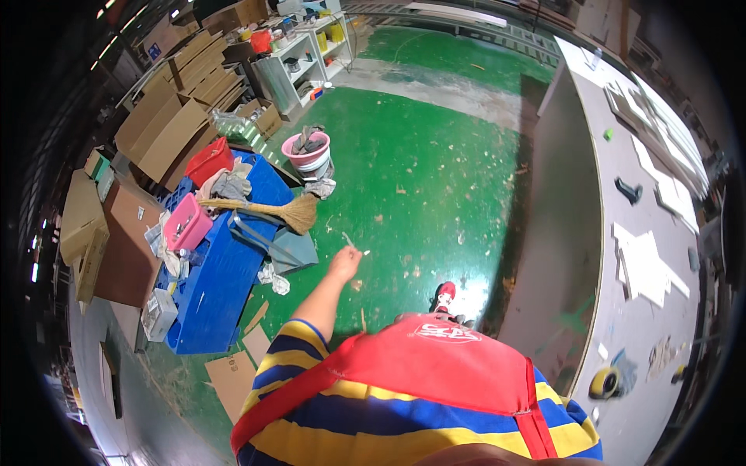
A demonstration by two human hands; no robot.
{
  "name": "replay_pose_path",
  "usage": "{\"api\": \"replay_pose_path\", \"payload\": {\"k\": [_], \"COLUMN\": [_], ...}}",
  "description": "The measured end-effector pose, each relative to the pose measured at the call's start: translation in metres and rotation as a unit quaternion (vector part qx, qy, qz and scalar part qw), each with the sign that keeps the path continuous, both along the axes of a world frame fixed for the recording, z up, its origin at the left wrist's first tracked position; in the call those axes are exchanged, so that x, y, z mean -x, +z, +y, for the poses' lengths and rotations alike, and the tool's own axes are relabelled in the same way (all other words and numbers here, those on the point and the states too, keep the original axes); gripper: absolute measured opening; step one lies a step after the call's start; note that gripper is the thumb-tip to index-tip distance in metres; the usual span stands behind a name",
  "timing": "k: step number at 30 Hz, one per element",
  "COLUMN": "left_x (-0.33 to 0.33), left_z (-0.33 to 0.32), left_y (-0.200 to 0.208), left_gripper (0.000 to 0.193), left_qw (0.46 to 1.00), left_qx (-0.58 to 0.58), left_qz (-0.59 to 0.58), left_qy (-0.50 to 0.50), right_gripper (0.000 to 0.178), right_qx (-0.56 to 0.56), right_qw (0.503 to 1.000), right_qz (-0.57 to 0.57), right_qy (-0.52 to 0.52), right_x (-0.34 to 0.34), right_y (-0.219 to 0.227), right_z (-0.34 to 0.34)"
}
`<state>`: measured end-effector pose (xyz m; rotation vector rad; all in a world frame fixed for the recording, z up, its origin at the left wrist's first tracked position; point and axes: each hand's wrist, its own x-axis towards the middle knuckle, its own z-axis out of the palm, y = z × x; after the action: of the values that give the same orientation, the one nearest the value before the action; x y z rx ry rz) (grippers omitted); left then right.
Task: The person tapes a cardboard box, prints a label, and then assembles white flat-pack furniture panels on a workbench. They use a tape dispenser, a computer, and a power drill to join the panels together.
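My left hand [346, 262] reaches forward over the green floor, its fingers closed. A thin pale stick-like piece [348, 239] pokes out above the fingers, and a small white tip shows at their right side; its kind is too small to make out. Nearest to this hand, on its left, is a grey dustpan [295, 250] with a long handle, leaning by a blue bin [214, 299]. A straw broom [295, 213] lies across the bin. My right hand is out of sight, behind my red apron [435, 365] or beyond the picture.
On the bin sit a pink basket [186, 223], a red basket [208, 161] and rags. A pink-rimmed bucket [305, 145] stands beyond. Cardboard [155, 116] is stacked far left. Along the right runs a long workbench [622, 202] with white boards [643, 268] and a tape roll [604, 383].
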<state>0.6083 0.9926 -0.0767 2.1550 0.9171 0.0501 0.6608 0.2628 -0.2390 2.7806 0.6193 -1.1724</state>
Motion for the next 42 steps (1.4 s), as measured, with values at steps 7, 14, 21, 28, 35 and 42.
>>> {"api": "replay_pose_path", "payload": {"k": [7,14,21,28,35,42], "left_x": [-0.108,-0.087,-0.303,-0.737,-0.933,-0.903], "left_z": [0.037,0.165,0.332,0.487,0.589,0.655], "left_y": [-0.065,-0.154,-0.162,-0.044,-0.064,-0.142], "left_gripper": [0.03,0.031,0.031,0.038,0.029,0.018], "left_qw": [0.977,0.895,0.917,0.999,0.989,0.903], "left_qx": [0.049,-0.158,-0.167,0.031,0.027,-0.209], "left_qz": [0.134,0.366,0.359,0.041,-0.087,0.353], "left_qy": [-0.161,-0.201,-0.039,-0.001,0.119,-0.125], "right_gripper": [0.027,0.021,0.025,0.028,0.032,0.025], "right_qx": [-0.125,-0.552,-0.421,-0.118,-0.1,-0.493], "right_qw": [0.988,0.809,0.885,0.986,0.995,0.837], "right_qz": [0.07,0.1,0.08,0.009,0.003,0.137], "right_qy": [-0.055,-0.174,-0.182,-0.12,0.013,-0.194], "right_x": [-0.285,-0.629,-0.793,-0.918,-1.184,-1.502], "right_y": [0.06,0.13,0.128,0.089,0.047,0.12], "right_z": [0.255,0.552,0.622,0.591,0.765,1.128]}}
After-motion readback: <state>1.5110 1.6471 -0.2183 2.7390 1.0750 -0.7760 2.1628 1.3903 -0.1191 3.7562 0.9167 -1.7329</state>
